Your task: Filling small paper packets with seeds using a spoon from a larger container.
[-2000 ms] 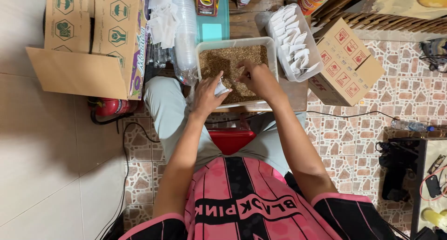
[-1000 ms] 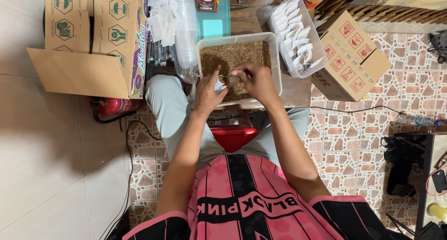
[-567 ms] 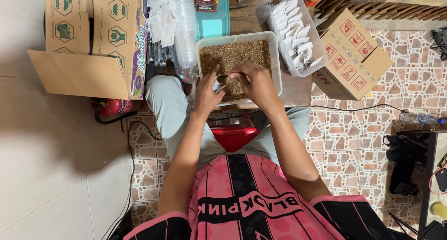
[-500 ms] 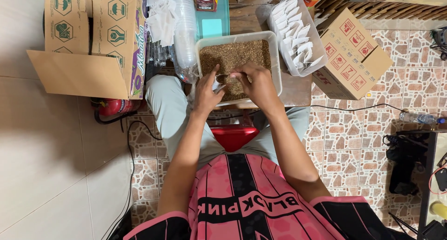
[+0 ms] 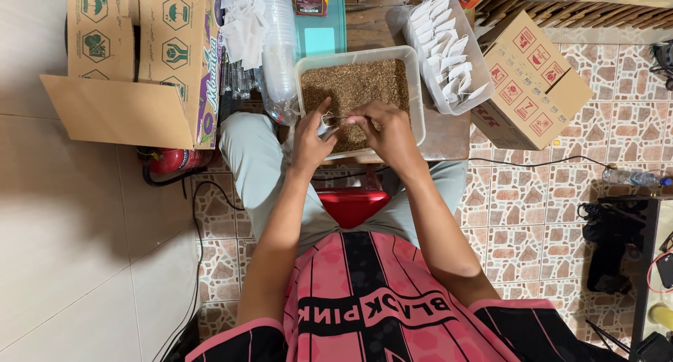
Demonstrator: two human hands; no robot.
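Over tub (image 5: 418, 88), hands' grip on sachet (image 5: 331, 123)

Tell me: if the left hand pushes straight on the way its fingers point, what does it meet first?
Probably the brown granules in the white tub; the left hand points over them. Depth is unclear.

— Where is the tub (image 5: 418, 88) placed?
— On the table (image 5: 449, 134), with grain (image 5: 361, 85) in it; both hands (image 5: 312, 141) (image 5: 389, 134) are held over its near edge.
— What is set beside it?
— A basket (image 5: 468, 99) of sachets (image 5: 445, 46) just right, stacked cups (image 5: 279, 46) just left, a carton (image 5: 133, 60) farther left, a box (image 5: 533, 81) farther right.
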